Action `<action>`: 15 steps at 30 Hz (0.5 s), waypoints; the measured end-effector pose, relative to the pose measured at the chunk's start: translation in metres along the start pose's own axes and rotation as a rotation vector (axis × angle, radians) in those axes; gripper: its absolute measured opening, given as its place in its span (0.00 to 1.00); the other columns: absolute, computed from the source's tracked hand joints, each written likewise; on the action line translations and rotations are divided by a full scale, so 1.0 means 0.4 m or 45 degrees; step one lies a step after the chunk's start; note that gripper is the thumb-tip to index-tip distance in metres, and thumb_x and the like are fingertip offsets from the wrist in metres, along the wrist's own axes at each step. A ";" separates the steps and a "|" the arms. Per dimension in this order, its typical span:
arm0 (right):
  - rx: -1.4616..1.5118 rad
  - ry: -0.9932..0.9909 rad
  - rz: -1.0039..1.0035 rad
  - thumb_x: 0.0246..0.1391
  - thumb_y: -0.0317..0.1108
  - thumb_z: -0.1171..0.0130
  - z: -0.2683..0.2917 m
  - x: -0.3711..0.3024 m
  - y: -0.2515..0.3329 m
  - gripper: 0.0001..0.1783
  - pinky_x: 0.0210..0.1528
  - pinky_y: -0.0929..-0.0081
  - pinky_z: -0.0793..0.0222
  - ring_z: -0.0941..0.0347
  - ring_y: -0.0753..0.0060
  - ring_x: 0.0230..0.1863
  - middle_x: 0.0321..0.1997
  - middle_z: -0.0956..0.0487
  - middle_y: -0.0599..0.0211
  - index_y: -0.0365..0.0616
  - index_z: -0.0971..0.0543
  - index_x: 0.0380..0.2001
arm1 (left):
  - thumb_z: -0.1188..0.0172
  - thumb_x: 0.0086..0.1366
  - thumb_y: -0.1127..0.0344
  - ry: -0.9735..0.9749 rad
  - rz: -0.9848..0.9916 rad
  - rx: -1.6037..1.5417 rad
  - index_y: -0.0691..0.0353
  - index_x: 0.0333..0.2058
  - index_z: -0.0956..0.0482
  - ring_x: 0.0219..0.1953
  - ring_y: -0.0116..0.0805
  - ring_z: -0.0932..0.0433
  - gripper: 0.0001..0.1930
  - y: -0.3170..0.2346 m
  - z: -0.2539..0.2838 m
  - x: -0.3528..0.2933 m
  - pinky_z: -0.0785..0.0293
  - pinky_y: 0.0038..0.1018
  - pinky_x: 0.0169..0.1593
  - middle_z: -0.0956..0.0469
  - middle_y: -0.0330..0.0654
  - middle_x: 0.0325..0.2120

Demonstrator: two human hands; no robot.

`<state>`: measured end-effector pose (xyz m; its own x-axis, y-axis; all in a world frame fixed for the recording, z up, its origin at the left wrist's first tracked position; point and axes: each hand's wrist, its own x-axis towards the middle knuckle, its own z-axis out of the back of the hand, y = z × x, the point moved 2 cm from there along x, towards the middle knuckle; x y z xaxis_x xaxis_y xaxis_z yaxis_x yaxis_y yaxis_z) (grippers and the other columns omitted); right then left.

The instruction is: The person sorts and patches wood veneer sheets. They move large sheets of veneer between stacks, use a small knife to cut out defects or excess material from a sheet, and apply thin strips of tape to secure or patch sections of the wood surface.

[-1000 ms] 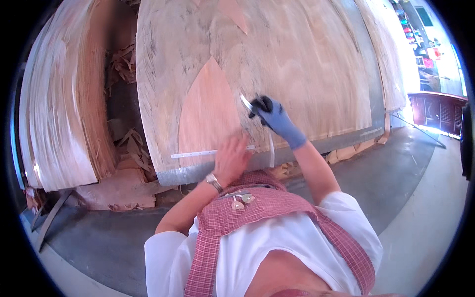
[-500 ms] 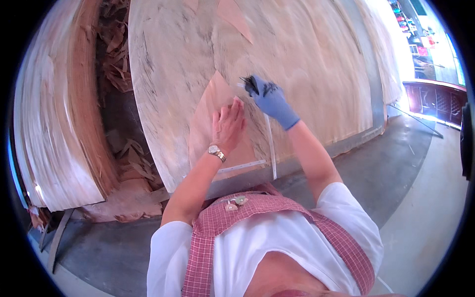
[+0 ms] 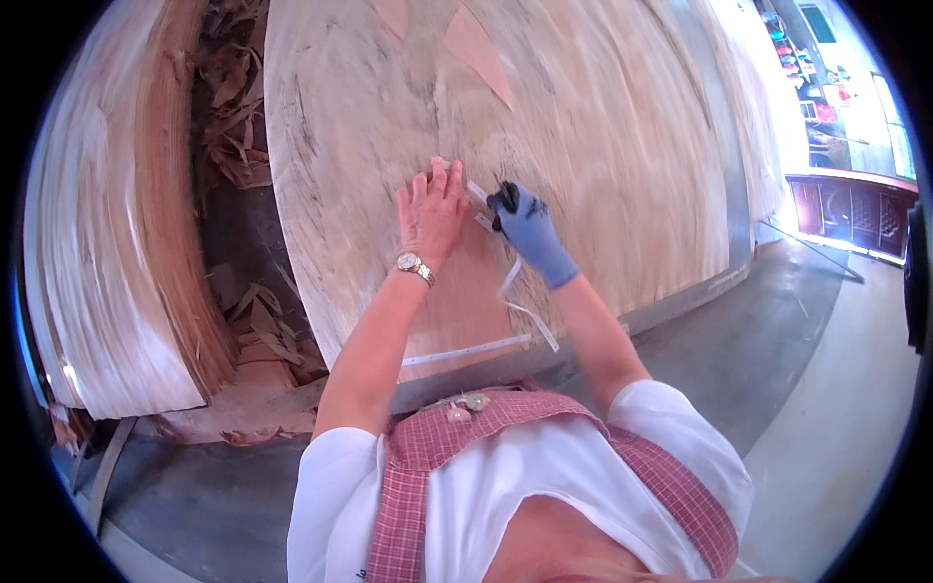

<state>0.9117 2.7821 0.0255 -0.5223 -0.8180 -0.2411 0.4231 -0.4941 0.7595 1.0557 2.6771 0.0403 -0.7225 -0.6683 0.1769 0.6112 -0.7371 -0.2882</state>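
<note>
Under both hands: big pale veneer sheet [image 3: 622, 175], wavy grain, dark streaks. On it, pinkish smoother veneer patch [image 3: 471, 291], partly hidden by left arm. Left hand [image 3: 434, 212] bare, fingers spread over patch. Right hand [image 3: 525, 219], blue-black glove, pinching thin white tape [image 3: 533, 319]. White dotted strip [image 3: 466, 351] across patch's near end.

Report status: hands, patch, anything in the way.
Left hand spread over patch. Gloved right hand pinching white strip. Dotted tape across patch's lower end. Left forearm hides part of patch.
</note>
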 end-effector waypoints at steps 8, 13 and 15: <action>0.568 0.559 -0.283 0.60 0.35 0.43 -0.155 -0.088 0.137 0.08 0.19 0.78 0.34 0.30 0.81 0.17 0.25 0.18 0.66 0.41 0.25 0.33 | 0.42 0.61 0.63 -0.287 0.265 -0.233 0.54 0.58 0.28 0.60 0.43 0.34 0.25 0.215 0.124 -0.133 0.39 0.45 0.60 0.29 0.40 0.59; 0.087 0.406 0.135 0.62 0.35 0.46 -0.197 -0.079 0.111 0.09 0.22 0.67 0.29 0.22 0.69 0.22 0.26 0.18 0.60 0.40 0.26 0.37 | 0.37 0.60 0.58 0.076 0.043 0.077 0.53 0.63 0.31 0.64 0.43 0.37 0.31 0.087 0.083 -0.267 0.44 0.47 0.65 0.32 0.37 0.63; -0.480 0.249 0.671 0.63 0.36 0.49 -0.169 -0.078 0.112 0.11 0.24 0.60 0.27 0.19 0.62 0.26 0.27 0.18 0.56 0.40 0.27 0.41 | 0.36 0.59 0.53 0.037 0.025 0.100 0.51 0.63 0.31 0.66 0.42 0.38 0.33 0.098 0.053 -0.277 0.45 0.48 0.65 0.34 0.34 0.65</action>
<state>0.9973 2.7656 0.0262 -0.0468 -0.9985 -0.0283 0.8325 -0.0547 0.5513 1.1665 2.7201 0.0294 -0.7183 -0.6806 0.1443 0.6482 -0.7300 -0.2166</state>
